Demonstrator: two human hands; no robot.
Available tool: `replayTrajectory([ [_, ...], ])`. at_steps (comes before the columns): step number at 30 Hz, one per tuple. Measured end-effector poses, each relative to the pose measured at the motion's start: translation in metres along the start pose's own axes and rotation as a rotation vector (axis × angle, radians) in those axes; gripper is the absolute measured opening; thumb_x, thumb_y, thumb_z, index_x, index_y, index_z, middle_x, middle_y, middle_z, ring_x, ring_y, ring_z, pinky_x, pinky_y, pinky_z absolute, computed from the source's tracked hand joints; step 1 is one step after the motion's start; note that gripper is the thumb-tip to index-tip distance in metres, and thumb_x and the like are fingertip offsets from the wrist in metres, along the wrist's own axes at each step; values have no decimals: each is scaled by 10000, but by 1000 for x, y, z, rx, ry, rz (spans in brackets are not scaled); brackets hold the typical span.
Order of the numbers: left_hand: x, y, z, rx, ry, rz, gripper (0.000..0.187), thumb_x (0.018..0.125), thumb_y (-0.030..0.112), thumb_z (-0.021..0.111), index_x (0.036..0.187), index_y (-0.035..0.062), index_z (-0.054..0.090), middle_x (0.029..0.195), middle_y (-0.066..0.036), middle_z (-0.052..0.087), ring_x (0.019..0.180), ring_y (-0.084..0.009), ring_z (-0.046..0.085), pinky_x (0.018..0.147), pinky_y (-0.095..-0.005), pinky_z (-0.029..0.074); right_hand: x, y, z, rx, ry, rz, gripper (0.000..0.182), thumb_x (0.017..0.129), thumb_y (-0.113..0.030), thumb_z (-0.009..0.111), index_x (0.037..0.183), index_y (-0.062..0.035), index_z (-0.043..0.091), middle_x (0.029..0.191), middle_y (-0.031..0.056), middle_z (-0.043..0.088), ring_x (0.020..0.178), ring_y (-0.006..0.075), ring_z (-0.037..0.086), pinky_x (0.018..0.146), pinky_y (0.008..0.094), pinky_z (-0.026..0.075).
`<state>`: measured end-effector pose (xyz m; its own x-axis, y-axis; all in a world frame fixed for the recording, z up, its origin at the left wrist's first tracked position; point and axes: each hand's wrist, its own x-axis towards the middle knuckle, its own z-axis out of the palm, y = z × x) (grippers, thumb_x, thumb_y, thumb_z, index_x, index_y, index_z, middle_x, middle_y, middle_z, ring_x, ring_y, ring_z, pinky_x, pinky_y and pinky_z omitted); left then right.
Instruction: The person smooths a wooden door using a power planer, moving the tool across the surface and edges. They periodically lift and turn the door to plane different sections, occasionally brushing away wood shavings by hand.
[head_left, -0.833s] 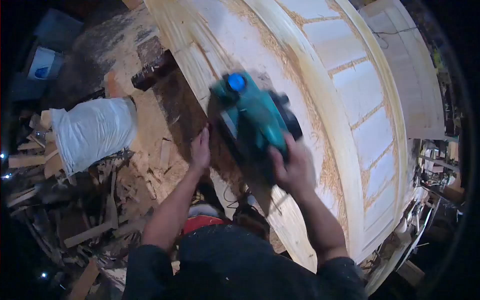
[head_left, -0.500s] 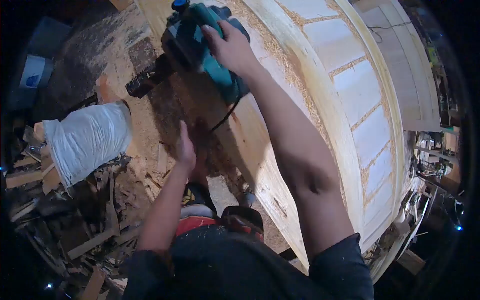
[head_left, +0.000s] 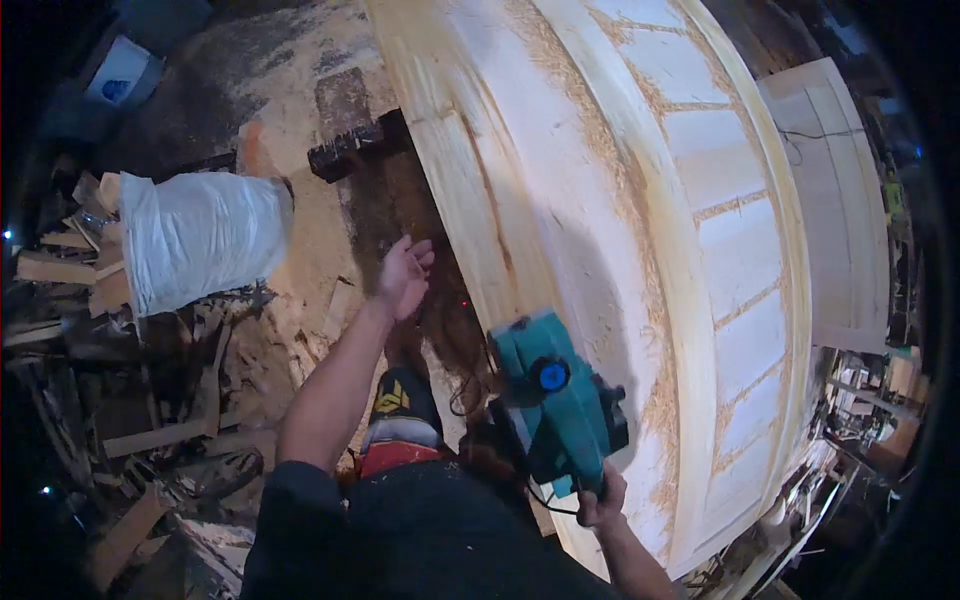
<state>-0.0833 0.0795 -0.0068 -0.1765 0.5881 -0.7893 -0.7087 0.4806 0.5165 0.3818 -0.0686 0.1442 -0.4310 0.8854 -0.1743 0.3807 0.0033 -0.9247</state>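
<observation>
My right hand (head_left: pixel 602 497) grips the rear handle of a teal electric planer (head_left: pixel 565 410) with a blue front knob. The planer is on or just over the pale wooden frame board (head_left: pixel 460 190), close to my body; contact cannot be made out. A cord loops beneath its handle. Away to the left, my left hand (head_left: pixel 405 280) hangs empty, its fingers loosely bent and apart, beside the board's edge and above the dark floor.
Wood shavings lie along the panelled wooden piece (head_left: pixel 735 245). A white sack (head_left: pixel 205 240) stands at left among scrap wood (head_left: pixel 165 435). A dark wooden support (head_left: pixel 355 148) juts out from under the board. More panels (head_left: pixel 830 200) stand at far right.
My right hand has drawn the planer from the far part of the board back toward my body. My left hand has shifted slightly outward, and the view has turned a little.
</observation>
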Motion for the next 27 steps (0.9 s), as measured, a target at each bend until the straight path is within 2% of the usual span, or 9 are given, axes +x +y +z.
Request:
replayTrajectory([
  [2, 10, 8, -18, 0, -74, -36, 573, 1061, 526, 350, 1240, 69, 648, 1024, -38, 699, 915, -182, 617, 848, -320, 454, 54, -15, 17, -104, -13, -6, 580, 914, -337, 646, 1330, 53, 535, 1048, 237, 674, 929, 347, 689, 807, 411, 535],
  [6, 35, 78, -4, 53, 89, 496, 570, 1078, 491, 313, 1234, 53, 644, 1180, -73, 695, 1030, -183, 592, 967, -332, 415, 226, -92, 73, -187, 68, -60, 525, 933, -228, 643, 1374, 17, 499, 1104, 246, 675, 1052, 397, 666, 936, 430, 503],
  [11, 81, 194, -15, 407, 386, 934, 457, 1091, 354, 394, 1283, 2, 614, 1110, -111, 732, 995, -263, 691, 904, -398, 513, 476, -155, 150, -79, 169, -197, 434, 959, -312, 655, 1287, -36, 594, 1021, 287, 700, 967, 439, 700, 825, 465, 548],
  [15, 120, 221, -37, 1166, 746, 728, 330, 1044, 195, 425, 1255, 59, 640, 1092, -181, 729, 1024, -378, 688, 895, -426, 520, 629, -189, 178, -46, 76, -184, 554, 964, -466, 589, 1252, 7, 596, 1075, 332, 671, 1045, 500, 637, 913, 502, 504],
  [20, 131, 217, -43, 1133, 663, 796, 286, 992, 265, 481, 1102, 70, 659, 1051, -229, 701, 992, -432, 660, 860, -504, 499, 576, -183, 165, -35, 101, -147, 525, 983, -402, 609, 1333, -13, 567, 1133, 302, 679, 1107, 422, 660, 953, 440, 503],
  [21, 132, 218, -42, 1142, 658, 844, 297, 1001, 244, 453, 1079, 39, 654, 1013, -261, 691, 942, -455, 659, 829, -518, 500, 542, -178, 155, -10, 70, -99, 510, 985, -369, 624, 1352, -20, 560, 1146, 293, 680, 1117, 394, 667, 961, 423, 501],
  [24, 112, 231, -8, 1220, 739, 513, 437, 1010, 436, 401, 1138, 123, 677, 1082, -209, 715, 1048, -428, 663, 896, -508, 495, 407, -136, 121, -120, 80, -74, 487, 962, -231, 638, 1387, -21, 528, 1209, 236, 675, 1134, 346, 660, 989, 411, 485],
  [25, 124, 227, -13, 1222, 721, 537, 465, 1019, 452, 382, 1114, 105, 677, 1052, -240, 705, 1021, -459, 656, 878, -528, 494, 356, -107, 106, -301, 94, -131, 503, 943, -194, 627, 1393, 3, 519, 1162, 223, 682, 1071, 340, 674, 950, 400, 499],
  [27, 130, 225, -11, 1226, 795, 695, 389, 1017, 386, 436, 1013, 74, 669, 896, -224, 705, 866, -475, 660, 769, -552, 500, 268, -91, 83, 4, 6, 73, 570, 908, -276, 645, 1357, 56, 530, 1089, 208, 688, 936, 290, 685, 828, 387, 531],
])
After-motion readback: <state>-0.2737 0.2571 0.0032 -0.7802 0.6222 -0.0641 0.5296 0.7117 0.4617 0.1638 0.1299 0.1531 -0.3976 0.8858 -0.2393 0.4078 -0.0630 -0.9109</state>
